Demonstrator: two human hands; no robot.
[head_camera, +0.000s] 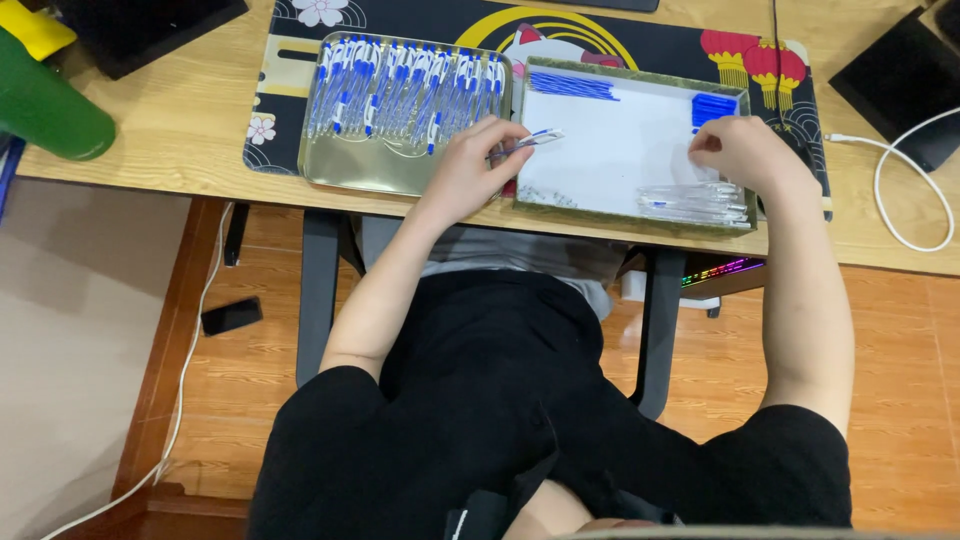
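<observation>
Gold metal tray (345, 170) at left, packed with blue-and-white pens (405, 85). White-lined tray (620, 145) at right: blue refills (572, 85), blue caps (712, 106), clear barrels (695, 203). Left hand (470, 165) pinching one blue-and-white pen (528, 142); right hand (735, 150) curled over caps, grip unclear. Wooden desk (180, 110), patterned mat (680, 45), tiled floor (900, 400).

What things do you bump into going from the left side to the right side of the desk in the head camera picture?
Green bottle → gold tray of blue-and-white pens → left hand holding a pen → white-lined tray → right hand → white cable.
</observation>
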